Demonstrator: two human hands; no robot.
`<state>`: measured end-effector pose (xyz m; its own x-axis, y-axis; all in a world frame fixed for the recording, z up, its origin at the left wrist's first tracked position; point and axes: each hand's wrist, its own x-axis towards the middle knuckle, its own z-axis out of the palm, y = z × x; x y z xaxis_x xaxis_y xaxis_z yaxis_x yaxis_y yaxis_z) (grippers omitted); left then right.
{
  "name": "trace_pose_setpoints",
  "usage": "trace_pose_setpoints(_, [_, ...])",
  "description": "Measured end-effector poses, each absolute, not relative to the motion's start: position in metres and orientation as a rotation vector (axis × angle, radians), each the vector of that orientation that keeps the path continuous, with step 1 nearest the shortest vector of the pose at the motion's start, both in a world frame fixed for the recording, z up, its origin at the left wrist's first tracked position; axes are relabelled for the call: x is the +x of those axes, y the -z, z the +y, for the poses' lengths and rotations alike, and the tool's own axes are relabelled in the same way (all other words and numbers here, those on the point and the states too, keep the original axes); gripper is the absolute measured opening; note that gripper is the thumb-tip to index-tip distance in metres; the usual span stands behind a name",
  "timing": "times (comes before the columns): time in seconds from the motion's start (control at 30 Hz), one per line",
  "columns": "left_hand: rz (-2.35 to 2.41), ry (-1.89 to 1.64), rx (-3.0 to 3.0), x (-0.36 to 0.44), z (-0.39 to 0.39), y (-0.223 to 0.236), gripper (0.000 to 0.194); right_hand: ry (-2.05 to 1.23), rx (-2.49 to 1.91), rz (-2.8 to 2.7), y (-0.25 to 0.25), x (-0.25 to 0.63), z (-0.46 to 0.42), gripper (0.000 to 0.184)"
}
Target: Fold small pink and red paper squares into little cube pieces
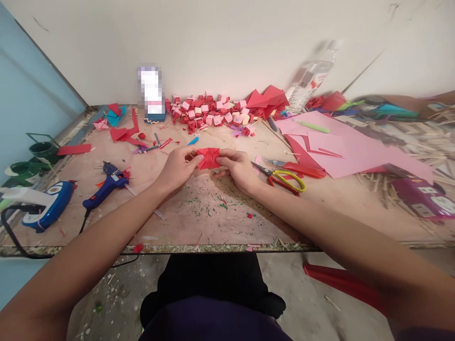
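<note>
Between my hands, above the middle of the table, is a small red folded paper [209,158] with crease lines across its face. My left hand [180,163] pinches its left edge between thumb and fingers. On the right edge, my right hand [237,166] grips it the same way, with the lower fingers curled beneath. Close by my right hand lie scissors [284,179] with yellow and red handles, and a red-handled cutter [302,169]. A heap of small red and pink folded paper cubes [213,111] lies beyond my hands.
A blue glue gun [106,187] and a blue-and-white device [53,203] with a cable are at left. A lit phone [152,90] stands at the back. Pink paper sheets [341,147], a clear bottle [309,80] and many wooden sticks [419,137] occupy the right. Green scraps dot the table.
</note>
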<state>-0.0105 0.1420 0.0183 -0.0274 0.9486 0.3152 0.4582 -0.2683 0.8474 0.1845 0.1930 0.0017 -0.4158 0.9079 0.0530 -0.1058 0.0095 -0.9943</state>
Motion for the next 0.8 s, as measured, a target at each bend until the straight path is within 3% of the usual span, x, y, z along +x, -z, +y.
trace_pose_setpoints(0.3, [1.443,-1.217,1.741,-0.0088,0.1404,-0.0204,0.016,-1.475,-0.845,-1.572,-0.0061,0.1851,0.1874,0.03])
trace_pose_setpoints(0.4, [1.436,-1.27,1.692,-0.008,0.1408,-0.0183,0.008,-1.419,-0.883,-1.646,-0.0066,0.1848,0.187,0.024])
trace_pose_setpoints(0.5, [1.473,-1.367,1.653,-0.008,0.1407,-0.0177,0.015,-1.382,-0.937,-1.635,-0.005,0.1847,0.1885,0.016])
trace_pose_setpoints(0.7, [1.594,-1.31,1.869,-0.0099,0.1388,-0.0203,0.003,-1.398,-0.924,-1.59,-0.0011,0.1846,0.1908,0.016])
trace_pose_setpoints(0.8, [1.609,-1.3,1.942,-0.0099,0.1398,-0.0186,0.006,-1.394,-0.915,-1.604,0.0001,0.1847,0.1914,0.016])
